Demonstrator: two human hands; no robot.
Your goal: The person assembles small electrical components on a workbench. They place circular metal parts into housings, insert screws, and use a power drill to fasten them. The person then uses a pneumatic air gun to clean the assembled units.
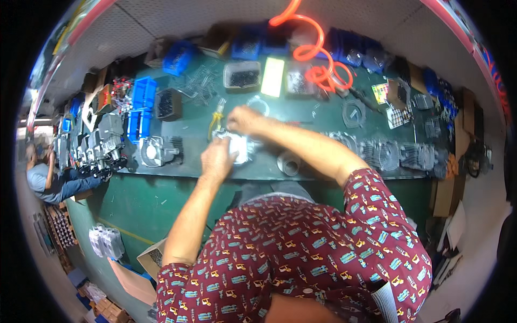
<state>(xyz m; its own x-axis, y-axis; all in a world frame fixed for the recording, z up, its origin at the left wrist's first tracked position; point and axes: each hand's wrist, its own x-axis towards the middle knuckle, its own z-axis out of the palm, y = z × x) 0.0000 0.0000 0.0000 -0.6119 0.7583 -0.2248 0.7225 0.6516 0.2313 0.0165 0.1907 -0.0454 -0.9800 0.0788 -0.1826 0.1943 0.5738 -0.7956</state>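
Observation:
A bright silver metal casting (239, 149) lies near the front edge of the green workbench (207, 171). My left hand (216, 158) is closed on its left side, thumb along the casting. Just above the casting my right hand (245, 119) has its fingers pressed together; what they hold, if anything, is hidden. Yellow-handled pliers (216, 119) lie beside the right hand's fingertips. A ring-shaped metal part (289, 163) stands to the right of the casting. Beyond the right hand is a clear ring (259, 105).
Finned metal castings (385, 155) line the bench's right front, and another (156, 151) sits at left. Blue bins (141, 110) and a tub of dark small parts (242, 75) stand farther back. An orange coiled hose (323, 54) hangs overhead. A person (46, 175) sits far left.

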